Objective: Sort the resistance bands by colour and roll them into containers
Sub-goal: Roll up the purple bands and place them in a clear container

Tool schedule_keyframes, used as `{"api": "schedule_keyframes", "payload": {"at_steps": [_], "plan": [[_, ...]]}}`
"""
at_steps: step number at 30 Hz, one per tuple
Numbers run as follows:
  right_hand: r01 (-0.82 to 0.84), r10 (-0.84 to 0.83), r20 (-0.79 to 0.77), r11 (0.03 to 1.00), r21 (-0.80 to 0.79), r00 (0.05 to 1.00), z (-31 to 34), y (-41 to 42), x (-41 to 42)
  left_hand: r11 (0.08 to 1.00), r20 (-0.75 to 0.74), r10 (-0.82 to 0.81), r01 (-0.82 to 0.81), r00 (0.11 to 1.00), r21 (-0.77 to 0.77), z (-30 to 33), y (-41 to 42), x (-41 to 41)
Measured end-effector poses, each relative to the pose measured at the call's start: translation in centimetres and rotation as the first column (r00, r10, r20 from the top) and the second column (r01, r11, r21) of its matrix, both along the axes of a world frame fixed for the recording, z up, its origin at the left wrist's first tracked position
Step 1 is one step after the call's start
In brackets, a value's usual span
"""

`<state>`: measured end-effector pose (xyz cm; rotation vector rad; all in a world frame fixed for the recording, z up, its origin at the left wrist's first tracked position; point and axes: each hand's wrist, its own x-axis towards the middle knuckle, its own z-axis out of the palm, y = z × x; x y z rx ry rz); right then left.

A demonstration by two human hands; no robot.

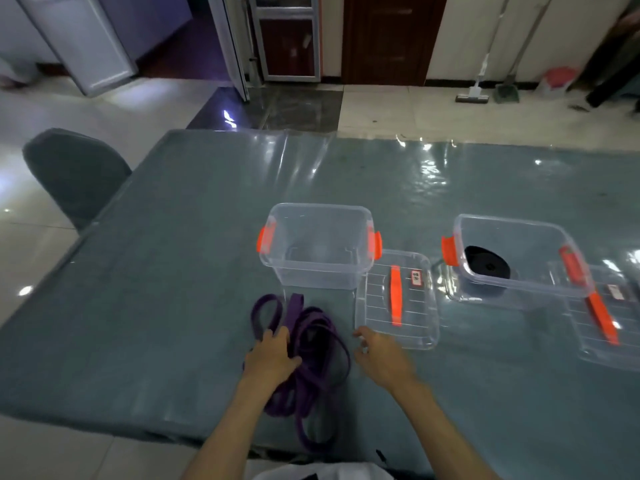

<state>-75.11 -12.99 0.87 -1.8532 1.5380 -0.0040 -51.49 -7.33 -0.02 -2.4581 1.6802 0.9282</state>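
Observation:
A tangle of purple resistance bands (313, 344) lies on the table in front of me, some loops hanging over the near edge. My left hand (272, 355) rests on the left side of the pile, fingers curled over the bands. Just right of the pile, my right hand (379, 355) hovers with relaxed fingers and holds nothing. Behind the bands stands a clear container with orange latches (301, 271), with nothing inside. A second clear container (540, 282) at the right holds a rolled black band (486, 263).
A clear lid with an orange handle (415, 334) lies right of the near container. Another lid (602, 348) lies at the far right. The table (156, 289) has a teal cloth under clear plastic. A grey chair (74, 174) stands at the left corner.

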Motion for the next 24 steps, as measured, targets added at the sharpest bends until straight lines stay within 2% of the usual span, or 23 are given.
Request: {"api": "schedule_keyframes", "payload": {"at_steps": [3, 5, 8, 12, 15, 17, 20, 22, 24], "plan": [[0.055, -0.068, 0.094, 0.989, 0.137, 0.993, -1.2, 0.9, 2.3, 0.992, -0.152, 0.009, -0.027, 0.988, -0.122, -0.2, 0.6, 0.8], [0.083, -0.097, 0.095, 0.987, 0.14, 0.991, -2.0, 1.6, 3.2, 0.968, -0.226, 0.035, -0.09, 0.973, -0.235, -0.3, 0.6, 1.5], [0.215, -0.234, 0.166, 0.969, 0.122, 0.958, -2.4, 1.6, 3.7, 0.914, -0.349, 0.072, -0.202, 0.934, -0.353, 0.1, 0.1, 2.5], [0.476, -0.502, 0.415, 0.863, 0.173, 0.759, -0.5, 0.8, 3.7, 0.833, -0.507, 0.102, -0.352, 0.856, -0.426, 2.7, -0.7, 3.8], [0.556, -0.533, 0.543, 0.819, 0.138, 0.65, 1.5, 0.6, 3.8, 0.801, -0.589, 0.08, -0.404, 0.804, -0.443, 5.0, -1.5, 4.9], [0.587, -0.521, 0.584, 0.805, 0.092, 0.623, 2.3, 0.4, 3.9, 0.797, -0.559, 0.056, -0.374, 0.827, -0.474, 6.4, -1.7, 5.7], [0.598, -0.495, 0.582, 0.802, 0.021, 0.644, 3.3, -0.2, 3.8, 0.819, -0.464, 0.019, -0.28, 0.886, -0.501, 7.7, -2.2, 7.2], [0.554, -0.472, 0.527, 0.832, 0.002, 0.707, 3.7, -0.6, 3.4, 0.841, -0.43, 0.01, -0.24, 0.903, -0.484, 8.4, -2.8, 8.0], [0.457, -0.43, 0.437, 0.888, 0.047, 0.79, 3.8, -0.9, 3.3, 0.859, -0.452, 0.023, -0.249, 0.892, -0.447, 9.3, -3.4, 8.5]]}}
